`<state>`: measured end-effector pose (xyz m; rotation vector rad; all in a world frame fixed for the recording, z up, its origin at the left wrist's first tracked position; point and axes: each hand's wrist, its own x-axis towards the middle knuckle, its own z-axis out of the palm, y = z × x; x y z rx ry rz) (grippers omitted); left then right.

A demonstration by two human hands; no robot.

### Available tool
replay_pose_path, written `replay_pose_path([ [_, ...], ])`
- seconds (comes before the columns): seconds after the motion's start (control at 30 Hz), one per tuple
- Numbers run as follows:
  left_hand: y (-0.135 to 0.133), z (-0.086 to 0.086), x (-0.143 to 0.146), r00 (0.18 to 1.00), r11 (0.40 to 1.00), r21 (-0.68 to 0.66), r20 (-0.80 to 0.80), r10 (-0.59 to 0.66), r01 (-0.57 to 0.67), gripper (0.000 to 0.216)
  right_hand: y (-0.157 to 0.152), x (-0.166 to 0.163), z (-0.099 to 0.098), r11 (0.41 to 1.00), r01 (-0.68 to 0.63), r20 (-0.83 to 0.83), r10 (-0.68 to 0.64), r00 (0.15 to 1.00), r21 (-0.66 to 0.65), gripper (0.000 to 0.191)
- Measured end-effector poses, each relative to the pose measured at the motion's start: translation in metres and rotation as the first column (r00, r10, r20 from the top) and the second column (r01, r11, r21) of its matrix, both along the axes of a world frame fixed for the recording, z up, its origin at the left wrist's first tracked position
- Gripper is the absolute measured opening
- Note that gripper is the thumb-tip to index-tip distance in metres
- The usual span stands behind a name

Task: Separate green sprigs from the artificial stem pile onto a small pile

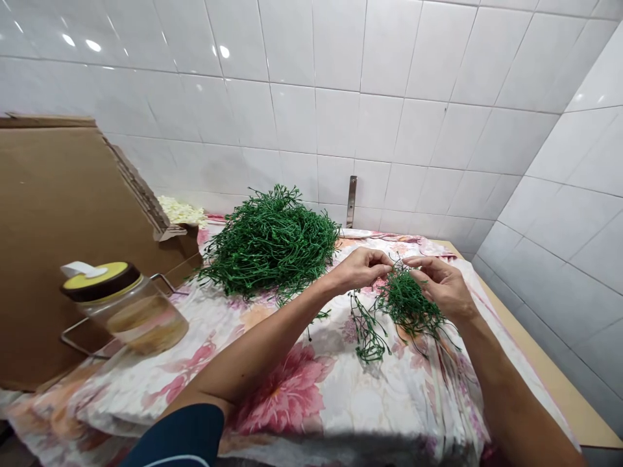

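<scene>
Okay, left hand [359,271] and right hand [440,285] hold a tangled green wiry sprig [406,305] between them, just above a floral cloth [287,389]. Both grips are narrow, pinching thin stems at the fingertips. A bigger heap of sprigs [270,243] sits on the cloth left of the hands; a yellow-lidded jar [126,311] stands further left, in front of cardboard [63,214].
</scene>
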<state>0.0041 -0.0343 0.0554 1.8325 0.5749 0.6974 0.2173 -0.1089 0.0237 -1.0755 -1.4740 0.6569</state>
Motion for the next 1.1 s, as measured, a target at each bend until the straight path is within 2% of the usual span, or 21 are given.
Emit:
replay_pose_path([
  [0.17,-0.004,0.0,0.002,1.0,0.998,-0.053,0.018,-0.018,0.019,0.026,-0.002,-0.004,-0.002,0.998,-0.047,0.183,0.038,0.982,0.045,0.029],
  [0.33,-0.003,-0.003,0.004,0.999,0.997,-0.066,0.025,-0.024,0.025,0.041,-0.008,-0.015,-0.002,0.987,0.054,0.304,-0.098,0.948,0.15,0.03],
  [0.53,-0.001,-0.005,0.006,1.0,0.999,-0.049,0.028,-0.002,0.004,0.044,-0.006,-0.022,-0.011,0.97,0.159,0.207,-0.196,0.959,0.182,0.026],
  [0.77,-0.005,-0.005,0.008,0.997,0.999,-0.025,0.064,0.037,-0.035,0.036,-0.003,-0.021,-0.011,0.985,0.146,0.079,-0.153,0.985,0.091,0.03],
  [0.93,-0.01,-0.003,0.011,0.989,0.991,-0.007,0.07,0.131,-0.131,0.03,-0.003,-0.025,-0.014,0.977,0.201,0.071,-0.206,0.976,0.078,0.032],
  [1.1,-0.011,-0.004,0.013,0.978,0.981,-0.029,0.077,0.192,-0.19,0.029,-0.003,-0.031,-0.017,0.947,0.283,0.086,-0.297,0.951,0.149,0.031],
])
